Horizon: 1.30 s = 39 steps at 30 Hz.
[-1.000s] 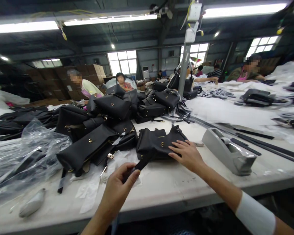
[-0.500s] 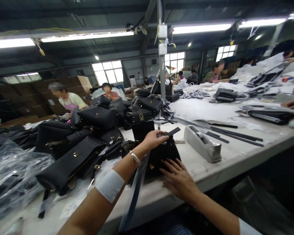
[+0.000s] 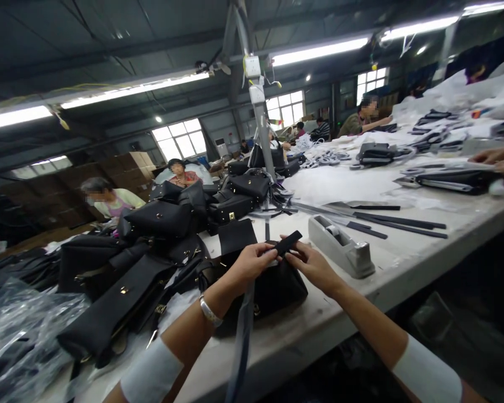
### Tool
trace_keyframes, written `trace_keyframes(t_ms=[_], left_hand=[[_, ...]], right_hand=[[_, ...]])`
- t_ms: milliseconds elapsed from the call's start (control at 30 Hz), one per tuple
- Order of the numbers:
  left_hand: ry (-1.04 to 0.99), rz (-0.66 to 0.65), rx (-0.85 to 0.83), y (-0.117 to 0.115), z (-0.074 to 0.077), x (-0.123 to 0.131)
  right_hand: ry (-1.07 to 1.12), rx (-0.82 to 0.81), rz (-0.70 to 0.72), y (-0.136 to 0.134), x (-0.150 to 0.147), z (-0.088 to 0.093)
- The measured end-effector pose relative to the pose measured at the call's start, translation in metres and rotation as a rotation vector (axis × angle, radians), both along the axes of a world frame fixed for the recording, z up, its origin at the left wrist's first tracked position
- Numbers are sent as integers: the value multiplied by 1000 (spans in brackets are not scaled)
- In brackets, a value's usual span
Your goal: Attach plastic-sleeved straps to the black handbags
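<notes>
Between both my hands is the end of a black strap [image 3: 288, 242], pointing up to the right. My left hand [image 3: 254, 262] pinches it between thumb and fingers. My right hand [image 3: 317, 268] has its thumb and fingertips closed on the strap's near side. Just beneath them a black handbag [image 3: 281, 288] rests on the table, its flap [image 3: 237, 238] raised at the back. A long strip in clear plastic wrap [image 3: 242, 330] hangs from below my left hand over the table's front edge. Right of my hands stands a grey tape dispenser [image 3: 342, 246].
Black handbags [image 3: 159, 218] are piled at left, with crumpled clear plastic [image 3: 29, 330] before them. Several loose black straps [image 3: 399, 221] lie beyond the dispenser. A metal post [image 3: 262, 131] rises behind the pile. At the right edge, a co-worker's hands [image 3: 502, 159] are beside a black item.
My right hand has lifted from the front of the handbag to the strap end beside my left hand. The view has shifted slightly.
</notes>
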<state>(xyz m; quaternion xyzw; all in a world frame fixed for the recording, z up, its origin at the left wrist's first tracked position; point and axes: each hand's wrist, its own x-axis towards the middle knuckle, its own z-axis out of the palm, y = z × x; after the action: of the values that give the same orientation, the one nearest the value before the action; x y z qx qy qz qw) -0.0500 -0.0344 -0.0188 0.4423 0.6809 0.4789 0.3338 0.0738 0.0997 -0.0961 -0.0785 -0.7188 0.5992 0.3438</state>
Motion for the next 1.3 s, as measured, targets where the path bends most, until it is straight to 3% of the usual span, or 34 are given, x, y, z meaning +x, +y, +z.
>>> trace_keyframes(t_ms=[233, 433, 633, 733, 800, 900, 967, 1033, 1100, 1300], left_hand=[[-4, 60, -164, -25, 17, -2], [-127, 56, -249, -54, 34, 2], [-27, 33, -295, -67, 35, 2], [177, -14, -271, -69, 32, 0], [427, -51, -198, -72, 28, -1], [1046, -81, 61, -81, 20, -1], [1494, -177, 296, -89, 16, 0], [1779, -304, 465, -96, 14, 2], [1878, -366, 524, -101, 14, 4], [1854, -368, 552, -104, 16, 4]], right_hand=[[-29, -31, 62, 1, 8, 7], [-70, 0, -85, -13, 18, 3], [-74, 30, -90, -23, 27, 3], [-58, 75, -117, -26, 26, 6], [-31, 57, -112, -28, 24, 5], [2, 4, -49, -31, 23, -2], [27, 21, -20, -33, 24, -8], [50, 66, -8, -35, 25, -11], [51, 103, 1, -37, 28, -11], [52, 112, -30, -37, 32, -10]])
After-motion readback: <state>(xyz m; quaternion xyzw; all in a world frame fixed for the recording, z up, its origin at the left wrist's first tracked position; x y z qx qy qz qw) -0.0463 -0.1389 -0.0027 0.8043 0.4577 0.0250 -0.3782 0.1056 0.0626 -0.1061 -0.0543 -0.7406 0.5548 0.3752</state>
